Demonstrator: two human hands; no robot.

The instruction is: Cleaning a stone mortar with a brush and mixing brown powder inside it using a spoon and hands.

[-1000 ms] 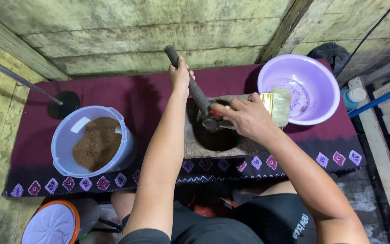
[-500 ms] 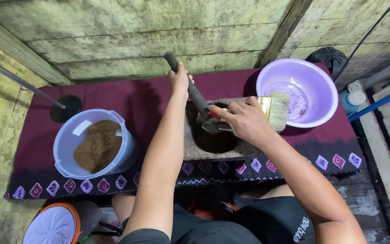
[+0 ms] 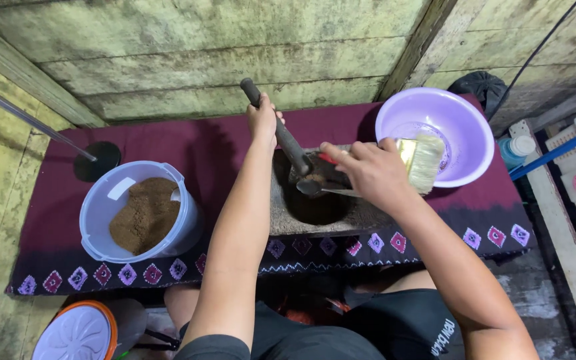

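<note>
weathered wooden planks backed a maroon patterned cloth [image 3: 168, 143]. on it sat a stone mortar [image 3: 288, 220], between a clear tub of brown powder [image 3: 138, 213] and a purple bowl [image 3: 465, 127]. left hand [image 3: 263, 120] gripped the dark pestle [image 3: 281, 133], its tip inside the mortar. right hand [image 3: 368, 173] was closed around a brush [image 3: 421, 160] and a spoon [image 3: 318, 190] over the mortar.

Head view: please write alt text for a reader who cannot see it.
A person's left hand grips a dark pestle leaning in a stone mortar, while the right hand holds a brush and a spoon over it. A tub of brown powder and a purple bowl sit on a maroon cloth.
</note>
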